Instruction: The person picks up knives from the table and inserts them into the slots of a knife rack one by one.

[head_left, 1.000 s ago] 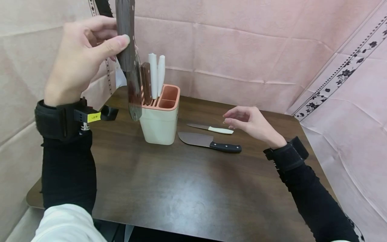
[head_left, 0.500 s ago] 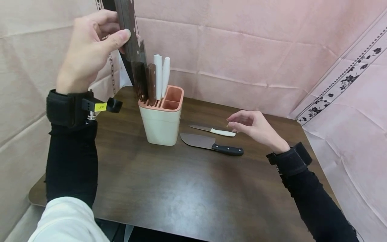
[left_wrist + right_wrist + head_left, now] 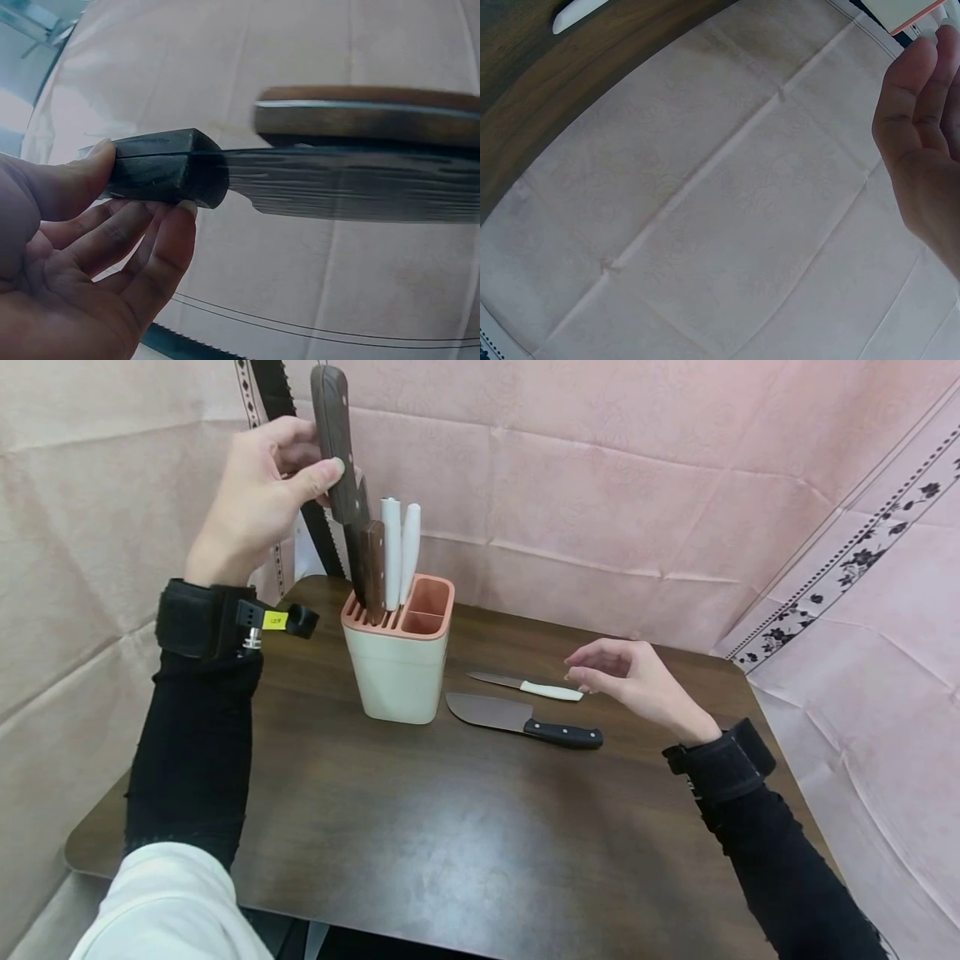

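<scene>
My left hand (image 3: 251,497) pinches the dark handle of a knife (image 3: 334,439) between thumb and fingers, above the pale green knife holder (image 3: 397,681). The knife points blade down, its lower end reaching the slotted orange top behind a brown-handled knife (image 3: 373,564); how deep it sits is hard to tell. In the left wrist view, the held knife (image 3: 352,184) shows a wide blade beside the brown handle (image 3: 360,116). My right hand (image 3: 637,685) hovers with loosely bent fingers, holding nothing, near a small white-handled knife (image 3: 551,691) on the table.
A wide-bladed knife (image 3: 491,712) with a black handle lies in front of the small one. Two white-handled utensils (image 3: 391,552) stand in the holder, beside its open orange compartments (image 3: 426,600). Pink cloth (image 3: 585,485) hangs behind the brown table (image 3: 360,835).
My left hand has moved right, and the held knife has come from in front of the holder to its slots, then lower. My right hand stays almost still.
</scene>
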`<state>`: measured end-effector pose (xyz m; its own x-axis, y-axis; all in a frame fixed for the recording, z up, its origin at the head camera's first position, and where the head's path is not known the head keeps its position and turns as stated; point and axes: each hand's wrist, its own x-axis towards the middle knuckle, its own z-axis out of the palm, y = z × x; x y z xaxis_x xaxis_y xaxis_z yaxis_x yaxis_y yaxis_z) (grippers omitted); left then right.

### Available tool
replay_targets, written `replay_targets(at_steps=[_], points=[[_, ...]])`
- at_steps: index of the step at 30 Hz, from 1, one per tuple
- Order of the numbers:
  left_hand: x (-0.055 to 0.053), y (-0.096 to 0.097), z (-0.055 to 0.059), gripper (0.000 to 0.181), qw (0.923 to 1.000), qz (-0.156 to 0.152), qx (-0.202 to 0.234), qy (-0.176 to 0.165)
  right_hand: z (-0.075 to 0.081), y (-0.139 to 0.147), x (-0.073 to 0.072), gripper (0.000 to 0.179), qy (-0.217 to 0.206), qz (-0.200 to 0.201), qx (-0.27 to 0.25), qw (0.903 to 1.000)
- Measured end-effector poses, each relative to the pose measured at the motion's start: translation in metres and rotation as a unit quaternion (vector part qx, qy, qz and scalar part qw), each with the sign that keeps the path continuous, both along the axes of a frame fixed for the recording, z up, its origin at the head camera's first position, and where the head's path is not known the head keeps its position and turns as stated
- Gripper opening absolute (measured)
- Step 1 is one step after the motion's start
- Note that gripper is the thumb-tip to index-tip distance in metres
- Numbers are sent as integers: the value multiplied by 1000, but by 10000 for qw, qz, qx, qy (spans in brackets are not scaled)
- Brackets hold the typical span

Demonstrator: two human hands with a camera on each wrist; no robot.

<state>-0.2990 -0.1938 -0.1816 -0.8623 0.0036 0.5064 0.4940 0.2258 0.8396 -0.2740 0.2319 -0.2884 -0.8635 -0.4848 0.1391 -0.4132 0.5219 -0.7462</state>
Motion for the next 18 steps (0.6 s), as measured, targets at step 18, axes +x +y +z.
replay_targets(at_steps=[18], points=[[-33, -2, -38, 45, 9857, 133, -1530, -691, -2, 0, 3, 25, -106, -17, -14, 9999]])
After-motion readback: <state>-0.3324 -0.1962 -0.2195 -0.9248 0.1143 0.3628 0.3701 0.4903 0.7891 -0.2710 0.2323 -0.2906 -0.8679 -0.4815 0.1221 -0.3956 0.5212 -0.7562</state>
